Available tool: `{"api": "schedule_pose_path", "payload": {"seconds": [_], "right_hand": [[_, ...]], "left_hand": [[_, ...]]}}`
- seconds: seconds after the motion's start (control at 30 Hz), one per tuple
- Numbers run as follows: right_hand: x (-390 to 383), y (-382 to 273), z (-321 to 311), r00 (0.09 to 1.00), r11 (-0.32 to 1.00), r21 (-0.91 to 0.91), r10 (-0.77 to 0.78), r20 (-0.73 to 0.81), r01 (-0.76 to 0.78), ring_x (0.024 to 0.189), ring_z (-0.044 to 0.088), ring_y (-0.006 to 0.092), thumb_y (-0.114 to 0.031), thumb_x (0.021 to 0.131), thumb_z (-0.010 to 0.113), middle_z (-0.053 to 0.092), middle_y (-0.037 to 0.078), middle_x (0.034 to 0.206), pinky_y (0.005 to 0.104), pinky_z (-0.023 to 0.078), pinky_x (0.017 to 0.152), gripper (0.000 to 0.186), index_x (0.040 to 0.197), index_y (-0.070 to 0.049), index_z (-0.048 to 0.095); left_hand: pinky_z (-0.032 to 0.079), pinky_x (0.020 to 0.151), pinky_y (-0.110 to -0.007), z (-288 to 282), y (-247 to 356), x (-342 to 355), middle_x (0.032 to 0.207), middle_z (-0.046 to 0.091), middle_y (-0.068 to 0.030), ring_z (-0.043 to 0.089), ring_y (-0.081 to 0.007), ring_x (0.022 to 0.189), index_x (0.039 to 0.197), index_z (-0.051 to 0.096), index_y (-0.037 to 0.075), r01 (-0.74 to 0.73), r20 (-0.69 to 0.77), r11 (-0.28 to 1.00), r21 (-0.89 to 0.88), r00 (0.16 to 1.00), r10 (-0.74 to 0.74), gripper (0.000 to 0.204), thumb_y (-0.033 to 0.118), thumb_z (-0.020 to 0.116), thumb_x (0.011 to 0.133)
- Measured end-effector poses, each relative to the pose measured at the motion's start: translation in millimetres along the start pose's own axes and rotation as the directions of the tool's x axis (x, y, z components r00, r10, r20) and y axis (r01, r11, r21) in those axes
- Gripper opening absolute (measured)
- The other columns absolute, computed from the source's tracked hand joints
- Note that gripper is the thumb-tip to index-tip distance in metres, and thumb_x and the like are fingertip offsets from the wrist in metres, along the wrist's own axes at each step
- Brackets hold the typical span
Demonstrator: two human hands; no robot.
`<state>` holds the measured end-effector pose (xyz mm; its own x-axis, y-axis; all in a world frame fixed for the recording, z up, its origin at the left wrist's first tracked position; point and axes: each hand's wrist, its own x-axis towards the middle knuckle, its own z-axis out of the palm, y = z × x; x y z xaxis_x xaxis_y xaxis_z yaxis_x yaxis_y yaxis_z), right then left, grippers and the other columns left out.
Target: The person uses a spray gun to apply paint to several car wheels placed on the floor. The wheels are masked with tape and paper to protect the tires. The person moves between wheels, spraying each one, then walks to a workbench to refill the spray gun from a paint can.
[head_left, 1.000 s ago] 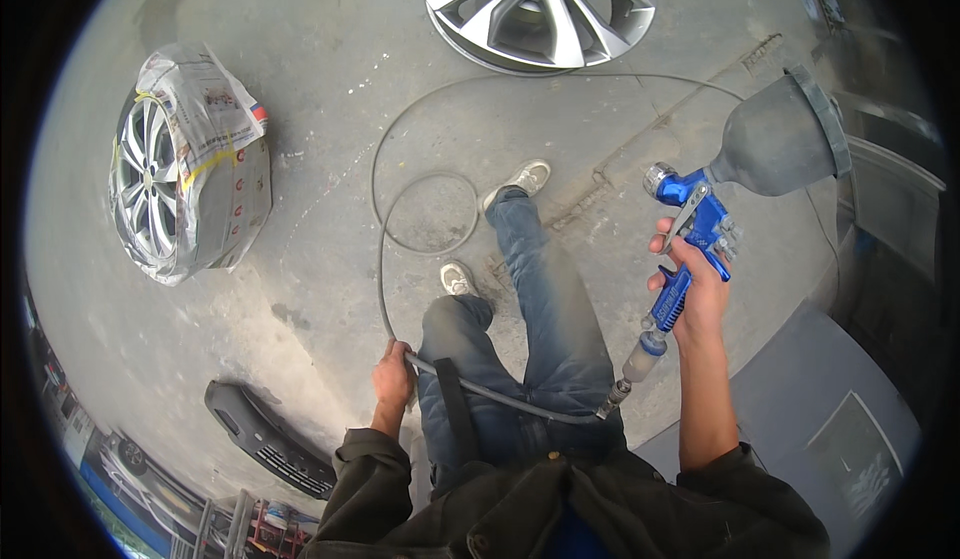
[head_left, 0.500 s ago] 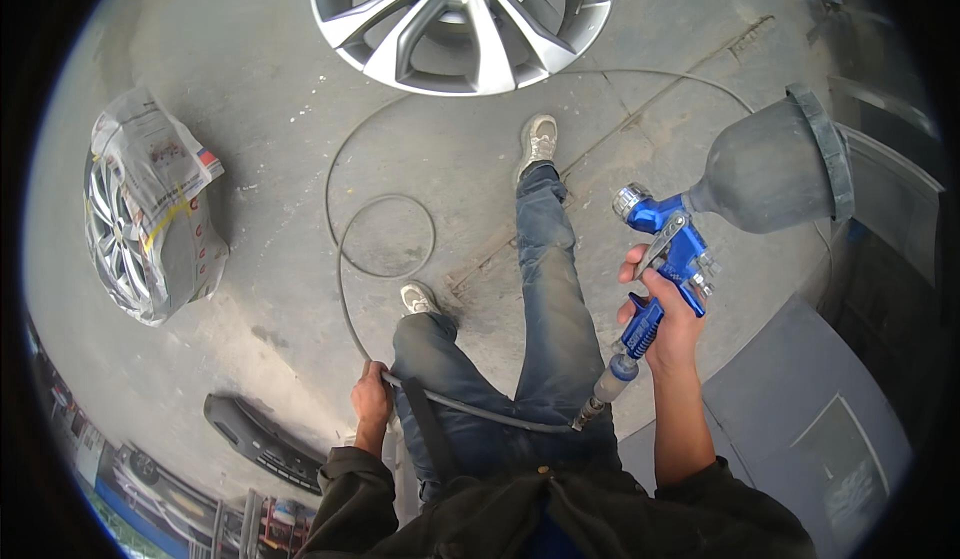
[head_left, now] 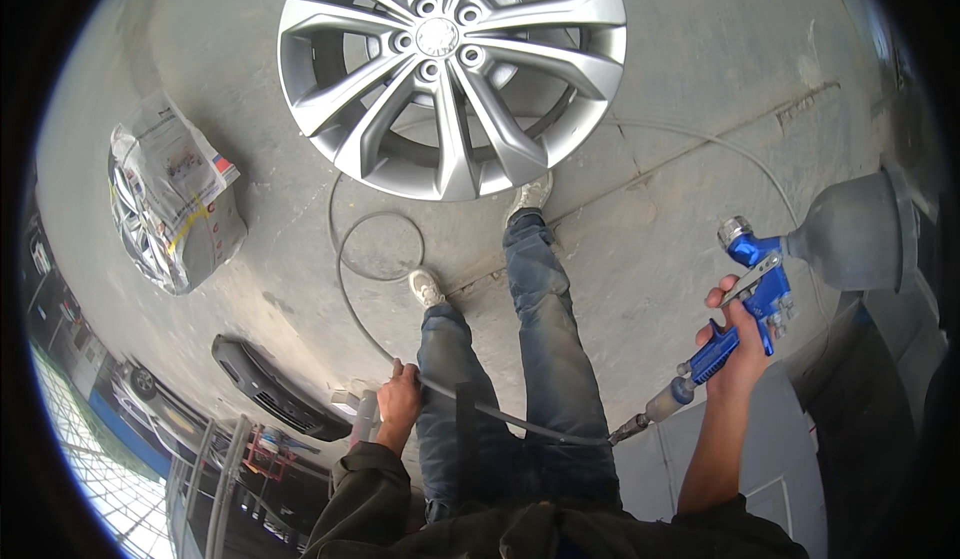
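My right hand (head_left: 738, 344) is wrapped round the handle of a blue spray gun (head_left: 765, 289), its fingers by the silver trigger lever. A grey paint cup (head_left: 855, 234) is fixed to the gun and points off to the right. From the bottom of the handle a grey air hose (head_left: 540, 425) runs across in front of my legs. My left hand (head_left: 400, 397) is closed on that hose near my left thigh. Ahead of my feet is a silver alloy wheel (head_left: 452, 139), partly cut off by the top edge and hiding part of my right shoe.
A second wheel wrapped in printed paper and plastic (head_left: 185, 194) is on the floor at left. A loop of hose (head_left: 345, 244) lies near my left foot. A black bumper (head_left: 270, 389) rests at lower left, with a metal rack (head_left: 215, 489) and cars beyond. Grey panels (head_left: 735, 459) stand at right.
More of the silver wheel shows, and it sits lower in view. My right hand has carried the spray gun outward to the right. My left hand still grips the hose.
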<state>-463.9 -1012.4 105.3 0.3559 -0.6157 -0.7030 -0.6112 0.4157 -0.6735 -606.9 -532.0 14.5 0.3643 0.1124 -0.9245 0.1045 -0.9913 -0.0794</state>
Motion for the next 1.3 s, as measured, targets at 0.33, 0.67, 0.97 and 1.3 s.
{"api": "schedule_pose_path", "payload": {"seconds": [0.33,0.67,0.97,1.3], "right_hand": [[7,-17,45,0.929,0.991,-0.079,0.125,0.348,-0.104,0.089,0.065,0.0174,-0.002,0.089,0.062,0.065,0.010,0.108,0.0293,0.058,0.053,0.026,0.114,0.002,0.064],[53,-10,91,0.889,0.962,-0.050,0.268,0.372,-0.269,0.089,0.066,0.0176,-0.014,0.094,0.061,0.070,0.012,0.107,0.0311,0.056,0.048,0.027,0.119,-0.001,0.062],[72,8,118,0.893,0.943,-0.112,0.333,0.303,-0.313,0.084,0.064,0.0150,-0.015,0.092,0.061,0.069,0.010,0.102,0.0278,0.052,0.046,0.026,0.115,-0.003,0.060],[57,10,114,0.845,0.930,0.077,0.291,0.448,-0.361,0.086,0.065,0.0175,-0.011,0.090,0.058,0.067,0.012,0.106,0.0256,0.052,0.042,0.028,0.116,-0.001,0.059]], "left_hand": [[0.054,0.072,-0.054,-13,33,-6,0.143,0.051,-0.0231,0.069,-0.0438,0.085,0.105,0.062,0.015,0.021,-0.004,0.998,-0.056,1.000,-0.021,0.017,0.020,0.060,0.089],[0.053,0.074,-0.053,-3,23,-14,0.145,0.051,-0.0188,0.068,-0.0434,0.087,0.102,0.064,0.018,0.039,0.032,0.996,-0.086,0.999,-0.036,0.013,0.020,0.058,0.091],[0.052,0.074,-0.053,0,-5,-11,0.144,0.053,-0.0142,0.068,-0.0425,0.088,0.099,0.065,0.017,0.083,0.027,0.992,-0.095,0.996,-0.081,0.011,0.022,0.057,0.093],[0.052,0.074,-0.053,1,-2,-13,0.142,0.054,-0.0152,0.068,-0.0428,0.089,0.099,0.064,0.016,0.095,0.048,0.984,-0.148,0.995,-0.088,0.009,0.019,0.059,0.093]]}}
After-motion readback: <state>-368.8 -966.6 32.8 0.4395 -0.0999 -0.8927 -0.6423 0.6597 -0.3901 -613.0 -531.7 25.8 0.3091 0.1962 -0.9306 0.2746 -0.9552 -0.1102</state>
